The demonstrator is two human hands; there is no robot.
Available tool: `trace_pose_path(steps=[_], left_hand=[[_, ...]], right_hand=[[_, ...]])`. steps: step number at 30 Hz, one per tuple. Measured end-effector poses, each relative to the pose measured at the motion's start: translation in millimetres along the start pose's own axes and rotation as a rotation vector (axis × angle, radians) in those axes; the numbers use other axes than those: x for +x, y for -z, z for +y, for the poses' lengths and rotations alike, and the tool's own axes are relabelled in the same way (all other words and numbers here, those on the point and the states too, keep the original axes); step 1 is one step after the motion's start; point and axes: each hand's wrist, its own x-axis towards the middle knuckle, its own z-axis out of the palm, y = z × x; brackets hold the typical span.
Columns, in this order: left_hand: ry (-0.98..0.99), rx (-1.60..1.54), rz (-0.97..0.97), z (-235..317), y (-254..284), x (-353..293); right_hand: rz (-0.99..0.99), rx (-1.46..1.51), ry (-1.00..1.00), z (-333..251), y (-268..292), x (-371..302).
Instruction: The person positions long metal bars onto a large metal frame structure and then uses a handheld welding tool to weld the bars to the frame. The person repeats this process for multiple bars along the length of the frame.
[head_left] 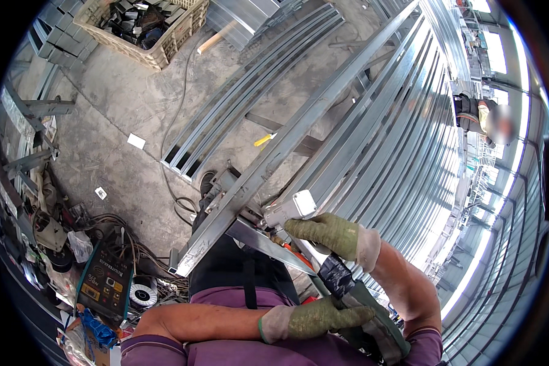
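My right hand, in a green glove, is closed around a grey hand-held tool whose tip presses against a long galvanised steel rail. The rail belongs to a large frame of parallel steel bars slanting up to the right. My left hand, also gloved, grips the tool's thick hose, which is wrapped in black tape and a dark green sleeve. A flat steel strip lies just under the tool's tip. Whether the tool touches that strip cannot be made out.
On the concrete floor lie a bundle of curved steel rails, a beige crate of metal parts, a dark machine with a wire spool and loose cables. A small yellow item rests by the rail. Another person stands at the far right.
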Motion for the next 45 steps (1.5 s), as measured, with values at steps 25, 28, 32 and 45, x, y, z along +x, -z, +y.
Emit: trace_pose_path(steps=[25, 28, 32, 45], left_hand=[[0.001, 0.077, -0.018, -4.9, 1.1, -2.1], [0.018, 0.113, -0.054, -5.8, 4.6, -1.3], [-0.022, 0.123, -0.072, -10.6, 5.0, 1.3], [0.046, 0.063, 0.047, -5.9, -10.3, 3.8]], right_hand=[[-0.024, 0.045, -0.077, -6.0, -4.7, -0.1], [-0.031, 0.046, -0.027, -1.0, -5.0, -2.3], [-0.038, 0.036, -0.072, -6.5, -3.9, -4.9], [0.092, 0.256, -0.255, -35.1, -9.5, -28.7]])
